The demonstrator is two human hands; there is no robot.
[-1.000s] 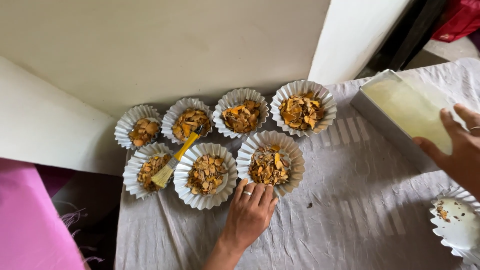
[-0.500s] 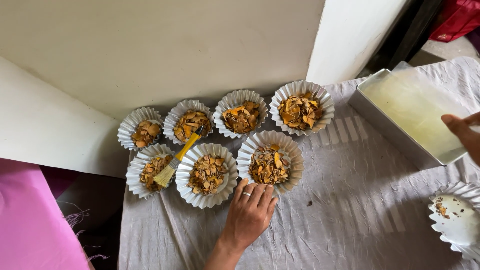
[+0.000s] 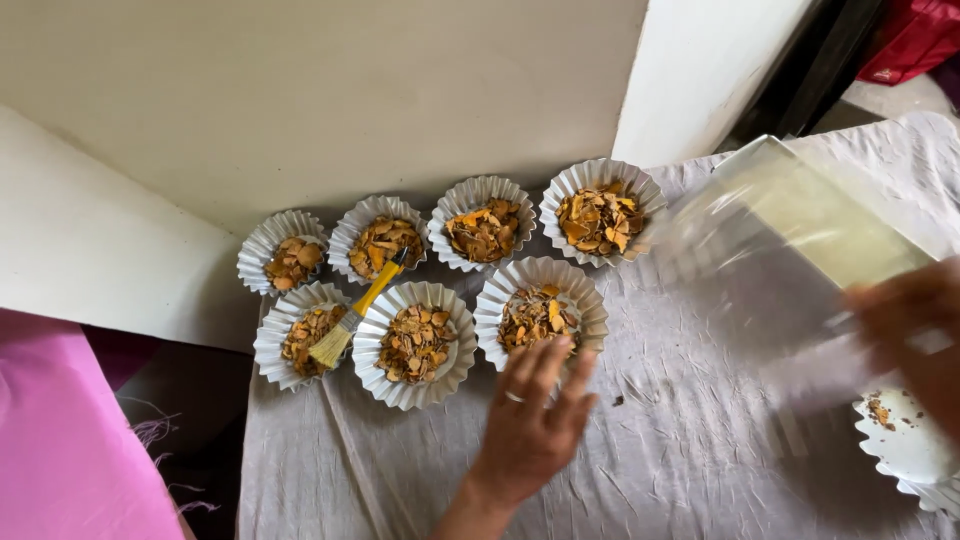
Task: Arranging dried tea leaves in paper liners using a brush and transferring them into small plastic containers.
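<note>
Left hand, fingers spread flat and empty, lies just near of the fluted white paper cup of orange-brown chips; right hand, blurred, grasps the pale rectangular tray at right.

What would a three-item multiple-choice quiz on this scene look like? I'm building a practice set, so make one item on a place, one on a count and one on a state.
1. Where does the yellow brush lie?
A. Across the fluted cups at the left
B. On the pink cloth
C. In the clear tray

2. How many filled fluted cups stand in the group by the wall?
A. Five
B. Seven
C. Nine

3. How is the left hand?
A. Closed in a fist
B. Holding the brush
C. Open, fingers spread, by the nearest filled cup

Answers:
1 A, its bristles rest in the lower left cup and its handle points to a back cup.
2 B, four stand in the back row and three in front.
3 C, the fingers reach the cup's rim and grasp nothing, while the blurred right hand grips the clear tray.
</note>
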